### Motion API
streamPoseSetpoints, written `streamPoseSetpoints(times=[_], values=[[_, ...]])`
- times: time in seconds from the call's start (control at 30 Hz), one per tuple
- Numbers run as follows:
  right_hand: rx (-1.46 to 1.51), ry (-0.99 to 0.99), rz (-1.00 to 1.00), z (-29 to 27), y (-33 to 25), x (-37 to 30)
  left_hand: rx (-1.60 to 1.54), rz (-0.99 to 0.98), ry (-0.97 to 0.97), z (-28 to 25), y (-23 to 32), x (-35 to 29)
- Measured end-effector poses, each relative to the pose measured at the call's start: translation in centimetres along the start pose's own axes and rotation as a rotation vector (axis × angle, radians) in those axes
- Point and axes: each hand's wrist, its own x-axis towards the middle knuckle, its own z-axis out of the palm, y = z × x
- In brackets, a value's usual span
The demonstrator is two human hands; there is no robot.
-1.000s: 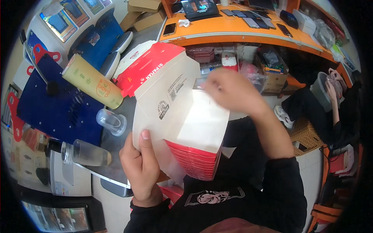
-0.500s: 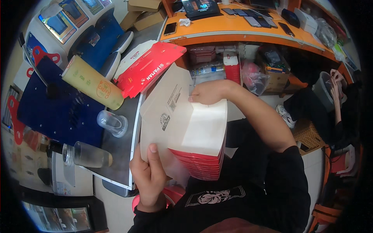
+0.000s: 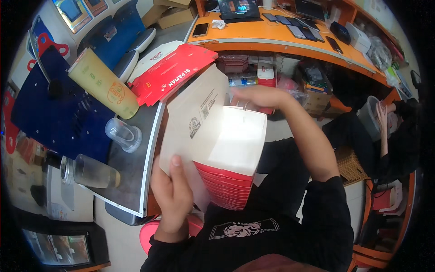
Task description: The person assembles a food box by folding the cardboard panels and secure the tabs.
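In front of my body stands a stack of nested red paper food boxes. The top box shows its white inside, and its cream lid flap, printed with a dark logo, stands raised on the left. My left hand grips that flap, thumb on the inner face and fingers behind it. At the far edge of the top box is my right hand, its fingers stretched out and partly hidden behind the wall. Flat red box blanks lie on the grey table beyond the flap.
On the grey table are a tall yellow cup, a clear plastic cup and a glass jar. An orange desk with phones lies behind. To the right sits a person holding a clear tub.
My right hand has loosened from the far wall of the top box and its fingers have straightened. The left hand still holds the flap. The view has shifted slightly.
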Motion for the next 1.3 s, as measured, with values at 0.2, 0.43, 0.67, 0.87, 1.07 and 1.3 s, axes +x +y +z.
streamPoseSetpoints(times=[0.2,0.43,0.67,0.87,1.07,1.3], values=[[0.488,0.148,-0.400,2.3,11.9,7.4,-0.254,-0.091,-0.115,-2.3,-2.2,3.3],[0.680,0.255,-0.318,5.2,10.8,-0.8,-0.307,-0.019,-0.157,-0.8,-3.7,11.0],[1.167,0.709,-0.408,10.7,19.4,-9.6,-0.416,0.228,-0.306,2.8,-1.0,17.7],[1.318,0.983,-0.205,17.0,26.8,-13.9,-0.444,0.262,-0.570,1.2,3.0,20.1],[1.219,0.937,-0.360,22.1,24.2,-18.5,-0.147,0.328,-0.533,2.7,3.9,19.2],[1.401,1.018,-0.194,22.9,27.8,-18.7,0.166,0.303,-0.501,0.4,3.0,18.4]])
